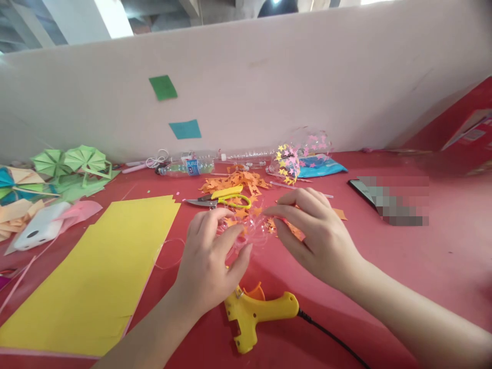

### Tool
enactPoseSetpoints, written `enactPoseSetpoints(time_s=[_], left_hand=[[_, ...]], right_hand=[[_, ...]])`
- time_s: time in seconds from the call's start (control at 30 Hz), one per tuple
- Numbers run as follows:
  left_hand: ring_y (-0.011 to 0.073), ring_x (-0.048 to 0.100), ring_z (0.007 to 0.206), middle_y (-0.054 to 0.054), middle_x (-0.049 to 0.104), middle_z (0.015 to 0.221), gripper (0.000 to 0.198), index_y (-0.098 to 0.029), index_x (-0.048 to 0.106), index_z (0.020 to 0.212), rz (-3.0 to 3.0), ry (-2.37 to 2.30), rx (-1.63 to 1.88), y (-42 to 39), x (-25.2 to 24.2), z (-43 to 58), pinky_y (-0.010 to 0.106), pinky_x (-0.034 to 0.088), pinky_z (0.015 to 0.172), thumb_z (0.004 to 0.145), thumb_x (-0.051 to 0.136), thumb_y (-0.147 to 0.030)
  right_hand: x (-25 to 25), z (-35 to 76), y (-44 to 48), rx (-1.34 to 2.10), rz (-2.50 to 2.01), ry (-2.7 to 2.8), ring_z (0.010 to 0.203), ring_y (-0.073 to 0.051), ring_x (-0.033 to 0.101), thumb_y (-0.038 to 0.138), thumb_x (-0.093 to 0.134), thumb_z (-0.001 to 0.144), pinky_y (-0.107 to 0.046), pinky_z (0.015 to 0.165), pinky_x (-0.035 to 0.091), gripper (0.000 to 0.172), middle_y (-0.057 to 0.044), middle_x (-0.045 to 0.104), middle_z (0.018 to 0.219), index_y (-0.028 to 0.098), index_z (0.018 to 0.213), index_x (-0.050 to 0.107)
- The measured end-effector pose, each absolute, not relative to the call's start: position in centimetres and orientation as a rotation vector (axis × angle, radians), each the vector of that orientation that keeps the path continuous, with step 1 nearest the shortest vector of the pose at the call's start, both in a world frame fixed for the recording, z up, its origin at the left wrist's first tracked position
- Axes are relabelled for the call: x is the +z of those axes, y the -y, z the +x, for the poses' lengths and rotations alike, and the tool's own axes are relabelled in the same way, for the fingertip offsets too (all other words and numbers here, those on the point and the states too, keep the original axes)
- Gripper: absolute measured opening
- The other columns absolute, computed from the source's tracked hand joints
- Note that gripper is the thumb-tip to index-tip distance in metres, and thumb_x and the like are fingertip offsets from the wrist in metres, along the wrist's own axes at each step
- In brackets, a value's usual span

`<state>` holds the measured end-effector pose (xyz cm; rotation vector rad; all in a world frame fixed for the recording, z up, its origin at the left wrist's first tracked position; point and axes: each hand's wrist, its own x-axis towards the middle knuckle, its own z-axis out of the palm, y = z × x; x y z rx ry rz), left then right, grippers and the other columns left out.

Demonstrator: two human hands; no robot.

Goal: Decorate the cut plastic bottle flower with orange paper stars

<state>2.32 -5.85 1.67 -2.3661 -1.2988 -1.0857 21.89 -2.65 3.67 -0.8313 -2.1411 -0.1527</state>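
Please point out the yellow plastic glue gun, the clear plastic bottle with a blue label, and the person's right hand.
Yellow plastic glue gun (265, 310): head view, on its handle.
Clear plastic bottle with a blue label (191, 167): head view, on the label.
Right hand (313, 225): head view, back of the hand.

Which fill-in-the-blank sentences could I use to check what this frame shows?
The glue gun has a ____ cord. The paper heap beyond the left hand is ____. The phone lies to the ____ of the right hand. Of the two paper squares on the wall, the upper is ____.

Missing words: black; orange; right; green.
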Motion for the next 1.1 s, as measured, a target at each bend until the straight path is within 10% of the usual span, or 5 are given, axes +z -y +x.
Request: enactPoseSetpoints(time_s=[0.47, 1.1], left_hand=[[0.0147, 0.055, 0.078, 0.002, 0.055, 0.082, 0.026, -0.02, 0.046, 0.066, -2.209, 1.479, -1.699, 4.5, 1.4, 0.0, 0.031, 0.047, 0.073, 0.092, 0.046, -0.016], [0.0156, 0.056, 0.083, 0.002, 0.057, 0.084, 0.008, -0.021, 0.053, 0.082, -2.232, 1.433, -1.8, 4.2, 1.0, 0.4, 0.032, 0.048, 0.075, 0.087, 0.054, -0.016]], right_hand=[[1.8, 25.1, -1.5, -0.105, -1.466, 2.676, 0.07, -0.019, 0.063, 0.012, 0.059, 0.079, -0.028, 0.058, 0.035, 0.01, -0.006, 0.068, 0.076, 0.017, 0.074, 0.066], [-1.5, 23.4, -1.4, -0.241, -1.068, 2.787, 0.077, -0.019, 0.053, 0.005, 0.054, 0.084, -0.032, 0.067, 0.032, 0.022, -0.009, 0.064, 0.08, 0.014, 0.068, 0.065]])
